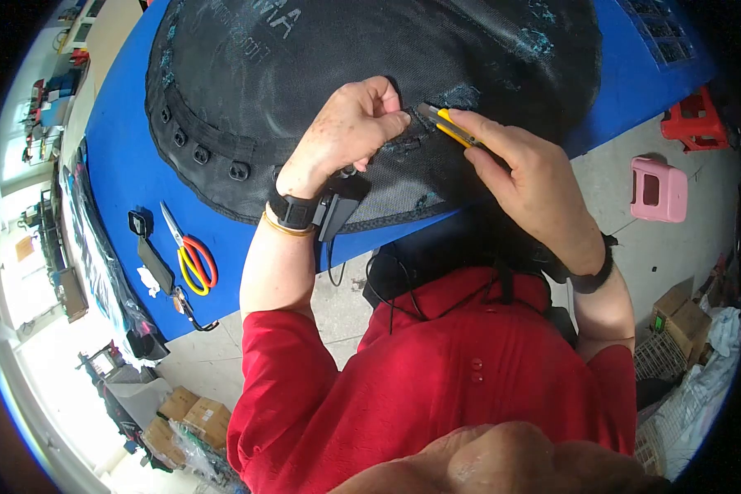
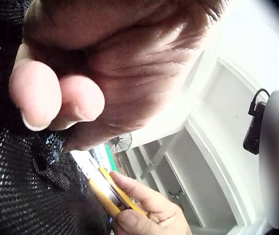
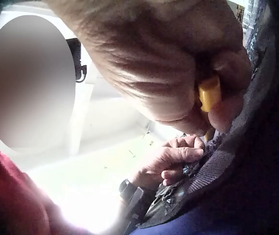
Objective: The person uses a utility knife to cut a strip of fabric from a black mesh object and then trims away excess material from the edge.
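A large black mesh piece [image 1: 305,82] with black square buckles along its left edge lies on the blue table. The left hand [image 1: 350,128] is over the mesh near its front edge, thumb and index finger pinched together; whether thread or fabric is between them is too small to tell. Just right of it, the right hand [image 1: 531,169] grips a yellow utility knife [image 1: 453,128], its tip pointing at the left fingertips without touching them. In the left wrist view two curled fingertips [image 2: 56,98] lie beside the mesh. The right wrist view shows the knife's yellow end [image 3: 209,93] within the right hand.
Red-and-yellow scissors [image 1: 193,259] and a dark strap with a buckle [image 1: 152,263] lie on the table's left part. Plastic-wrapped material [image 1: 103,255] is along the left edge. On the floor at the right are a pink stool [image 1: 659,191] and a red stool [image 1: 693,122].
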{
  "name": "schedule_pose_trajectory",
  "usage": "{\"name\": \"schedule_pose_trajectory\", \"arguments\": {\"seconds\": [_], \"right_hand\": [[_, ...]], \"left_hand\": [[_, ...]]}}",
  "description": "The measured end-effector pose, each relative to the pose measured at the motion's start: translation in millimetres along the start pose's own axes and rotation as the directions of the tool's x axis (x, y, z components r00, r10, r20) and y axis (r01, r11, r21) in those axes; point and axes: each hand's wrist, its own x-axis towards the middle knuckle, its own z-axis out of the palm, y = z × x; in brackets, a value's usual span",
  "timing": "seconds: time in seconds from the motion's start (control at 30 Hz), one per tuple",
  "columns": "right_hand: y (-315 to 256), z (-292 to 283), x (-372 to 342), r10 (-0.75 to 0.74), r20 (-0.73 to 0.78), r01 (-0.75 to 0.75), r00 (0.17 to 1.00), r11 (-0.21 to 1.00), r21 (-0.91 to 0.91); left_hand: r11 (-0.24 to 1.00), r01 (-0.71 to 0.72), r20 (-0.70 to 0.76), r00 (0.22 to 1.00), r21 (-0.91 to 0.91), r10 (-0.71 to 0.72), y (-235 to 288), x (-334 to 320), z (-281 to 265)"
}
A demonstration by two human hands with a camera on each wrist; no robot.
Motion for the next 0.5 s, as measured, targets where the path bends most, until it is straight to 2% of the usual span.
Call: {"name": "schedule_pose_trajectory", "arguments": {"seconds": [0.5], "right_hand": [[-11.0,-8.8,-6.7,0.068,0.119,-0.053,0.99,0.99,-0.127]], "left_hand": [[0.999,0.011,-0.016,1.0,0.033,-0.01,0.4,-1.3,2.6]]}}
